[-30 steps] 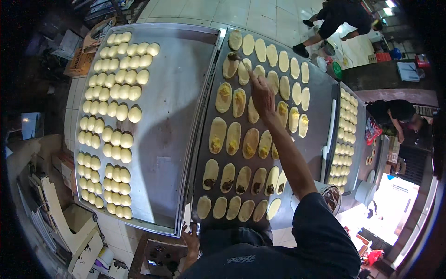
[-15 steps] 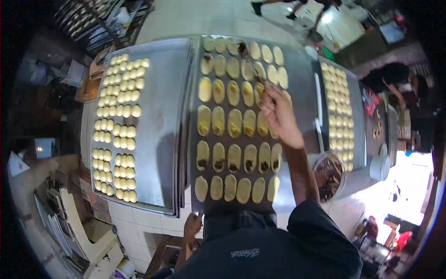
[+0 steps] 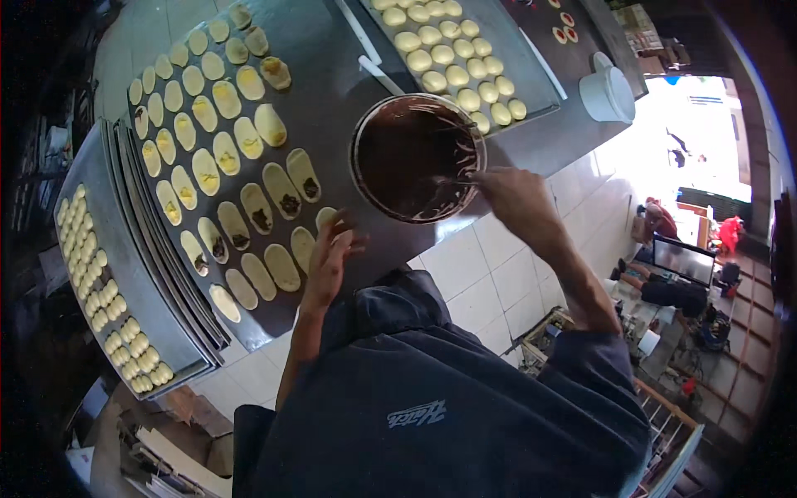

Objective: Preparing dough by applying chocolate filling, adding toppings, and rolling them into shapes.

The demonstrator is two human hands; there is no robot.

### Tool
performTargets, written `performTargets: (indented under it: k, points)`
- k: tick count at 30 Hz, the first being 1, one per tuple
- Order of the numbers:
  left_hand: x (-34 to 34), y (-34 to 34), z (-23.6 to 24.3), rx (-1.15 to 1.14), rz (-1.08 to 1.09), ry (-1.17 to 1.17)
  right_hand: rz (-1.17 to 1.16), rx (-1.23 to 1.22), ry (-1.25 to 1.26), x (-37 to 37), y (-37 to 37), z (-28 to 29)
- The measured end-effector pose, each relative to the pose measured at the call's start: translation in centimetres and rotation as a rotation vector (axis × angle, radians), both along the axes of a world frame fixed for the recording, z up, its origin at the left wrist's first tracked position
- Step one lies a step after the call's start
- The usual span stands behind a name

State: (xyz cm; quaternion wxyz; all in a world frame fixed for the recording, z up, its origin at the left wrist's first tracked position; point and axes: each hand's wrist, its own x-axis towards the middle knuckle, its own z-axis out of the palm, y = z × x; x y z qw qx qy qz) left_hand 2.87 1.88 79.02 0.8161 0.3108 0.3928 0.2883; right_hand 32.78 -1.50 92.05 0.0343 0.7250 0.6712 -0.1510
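Note:
My right hand [image 3: 516,203] grips a thin metal utensil [image 3: 458,181] at the right rim of a round tub [image 3: 356,166]. The utensil's far end dips into dark brown chocolate-like filling [image 3: 398,153], so its shape is hidden. My left hand [image 3: 329,264], fingers spread and holding nothing, hovers by the table's near edge, partly over a flat dough oval [image 3: 326,217]. Rows of such ovals lie left of the tub. Some bear a dark brown dab [image 3: 290,204], others a yellow dab [image 3: 226,159], and the nearest row [image 3: 282,267] is plain.
Left of the table, stacked metal trays [image 3: 154,236] carry rows of dough balls [image 3: 130,349]. Beyond the tub lies another tray of dough balls [image 3: 457,75]. Two white bars [image 3: 359,30] and a white container [image 3: 608,93] are on the table. Small red-centred rounds [image 3: 567,20] lie at the far right.
The view has swung right. My right hand has gone from above the far dough ovals to the tub, its utensil now in the filling. My left hand has risen from beside the table to its edge.

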Motion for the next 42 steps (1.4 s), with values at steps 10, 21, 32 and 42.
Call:
performTargets:
  k: [10, 21, 32, 42]
  points:
    - [6.0, -2.9, 0.9, 0.015, 0.127, 0.149, 0.386, -0.318, 0.209, 0.9, 4.1, -4.3]
    - [1.5, -3.3, 1.5, 0.011, 0.477, 0.304, -0.079, -0.698, 1.052, 5.9, 4.9, -1.2]
    - [-24.8, -16.5, -16.3, -0.388, 1.137, 0.848, -0.313, -0.005, 1.222, -19.5, 21.7, -6.6]
    - [-27.0, -15.0, -14.0, -0.514, 0.825, 0.897, -0.048, 0.467, 0.897, -37.1, 44.2, -22.9]
